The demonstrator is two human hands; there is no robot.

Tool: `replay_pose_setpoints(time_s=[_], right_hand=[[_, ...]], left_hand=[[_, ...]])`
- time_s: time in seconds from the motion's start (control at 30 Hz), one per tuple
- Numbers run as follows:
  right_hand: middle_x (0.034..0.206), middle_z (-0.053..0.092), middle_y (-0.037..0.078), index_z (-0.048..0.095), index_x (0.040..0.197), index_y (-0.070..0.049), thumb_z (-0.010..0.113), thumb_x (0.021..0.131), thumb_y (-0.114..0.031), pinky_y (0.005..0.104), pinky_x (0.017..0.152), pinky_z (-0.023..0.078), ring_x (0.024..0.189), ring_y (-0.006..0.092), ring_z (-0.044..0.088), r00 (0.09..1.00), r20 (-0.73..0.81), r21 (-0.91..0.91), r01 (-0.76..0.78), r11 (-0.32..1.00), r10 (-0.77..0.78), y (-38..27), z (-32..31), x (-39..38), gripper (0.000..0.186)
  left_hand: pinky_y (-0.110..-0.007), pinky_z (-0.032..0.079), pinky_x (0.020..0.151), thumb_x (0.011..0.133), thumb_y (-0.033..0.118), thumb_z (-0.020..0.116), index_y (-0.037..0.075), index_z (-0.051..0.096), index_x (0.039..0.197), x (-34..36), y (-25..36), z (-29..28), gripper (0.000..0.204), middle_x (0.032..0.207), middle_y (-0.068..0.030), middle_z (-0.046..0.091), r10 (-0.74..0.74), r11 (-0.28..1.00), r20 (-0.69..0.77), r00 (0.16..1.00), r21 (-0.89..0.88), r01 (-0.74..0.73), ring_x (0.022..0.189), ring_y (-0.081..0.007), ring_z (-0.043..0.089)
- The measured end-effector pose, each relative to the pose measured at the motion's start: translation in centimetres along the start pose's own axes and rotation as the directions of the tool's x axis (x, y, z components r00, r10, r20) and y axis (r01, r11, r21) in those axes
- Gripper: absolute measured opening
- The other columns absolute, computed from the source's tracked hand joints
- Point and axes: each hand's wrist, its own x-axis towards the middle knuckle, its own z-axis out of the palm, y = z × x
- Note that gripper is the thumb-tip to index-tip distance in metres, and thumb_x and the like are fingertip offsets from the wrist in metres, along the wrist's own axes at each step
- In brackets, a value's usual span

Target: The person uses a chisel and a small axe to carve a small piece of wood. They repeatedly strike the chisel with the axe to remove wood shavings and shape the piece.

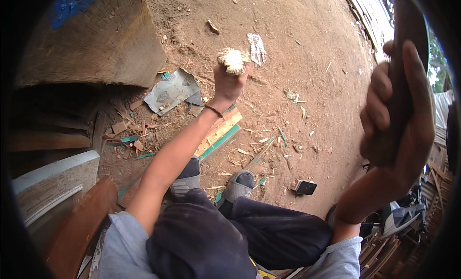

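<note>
My left hand (228,90) is wrapped round an upright piece whose pale, frayed, splayed wooden end (233,61) sticks out above the fist. The rest of it, below the hand, is hidden, so I cannot tell its kind. Under that wrist lies a wooden plank (222,130) with a green painted side, beside my feet. Raised high at the right, my right hand (417,135) grips a thick dark wooden block (408,29). Its upper end runs up to the dark rim of the picture.
A large sawn wood block (105,39) with blue paint stands at the far left. Bent sheet scrap (174,91), a crumpled wrapper (257,48) and wood chips litter the dirt floor. A phone-like dark slab (305,187) lies right of my sandals (238,185). Boards (79,226) lean at the left.
</note>
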Motion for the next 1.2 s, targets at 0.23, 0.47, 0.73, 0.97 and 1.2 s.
replay_pose_setpoints(time_s=[0.23,0.47,0.73,0.97,1.2], right_hand=[[0.071,0.057,0.004,0.056,0.106,0.005,0.059,0.092,-0.03,0.0283,0.052,0.047,0.059,0.0112,0.058,0.745,0.613,-0.615,0.24,0.751,0.264,11.1,0.9,1.9,0.037],[0.069,0.052,0.001,0.051,0.1,-0.003,0.057,0.096,-0.033,0.0213,0.042,0.04,0.048,0.0052,0.048,0.612,0.68,-0.238,-0.338,0.91,0.405,10.0,0.5,0.0,0.031],[0.062,0.047,0.007,0.043,0.107,0.002,0.065,0.086,-0.026,0.024,0.03,0.035,0.038,0.0094,0.042,0.839,0.541,0.458,-0.352,0.816,0.059,10.1,-5.9,-1.3,0.041],[0.078,0.052,0.01,0.033,0.126,0.001,0.064,0.088,-0.022,0.0219,0.032,0.036,0.039,0.0087,0.044,0.877,0.477,0.516,-0.227,0.826,-0.057,11.0,-7.7,-0.1,0.054],[0.07,0.049,0.005,0.044,0.119,0.003,0.058,0.094,-0.026,0.0223,0.035,0.035,0.04,0.0086,0.043,0.944,0.316,0.28,-0.185,0.942,0.092,9.6,-6.4,-0.9,0.04]], left_hand=[[-0.035,0.048,0.057,0.086,0.017,0.064,0.005,0.064,0.08,0.5,0.6,0.0,0.013,0.071,-0.0049,0.067,-0.135,0.881,-0.021,0.991,-0.459,0.11,0.062,-0.0186,0.064],[-0.028,0.036,0.043,0.089,0.014,0.06,0.007,0.052,0.071,1.8,-6.6,1.5,0.021,0.064,-0.0011,0.053,-0.649,0.451,0.254,0.717,-0.631,0.631,0.054,-0.0151,0.052],[-0.025,0.018,0.031,0.085,0.008,0.057,0.016,0.038,0.055,4.3,-0.6,-2.4,0.036,0.045,0.0076,0.035,-0.634,0.374,0.299,0.714,-0.689,0.621,0.033,-0.0038,0.03],[-0.025,0.018,0.033,0.085,0.004,0.056,0.014,0.04,0.056,2.2,0.0,-2.8,0.035,0.047,0.0068,0.04,-0.576,0.602,0.064,0.815,-0.641,0.476,0.037,-0.0021,0.032],[-0.026,0.029,0.033,0.085,0.007,0.055,0.009,0.048,0.054,1.0,0.0,-2.2,0.032,0.045,0.0041,0.046,-0.336,0.883,-0.091,0.938,-0.378,0.28,0.035,-0.0065,0.041]])
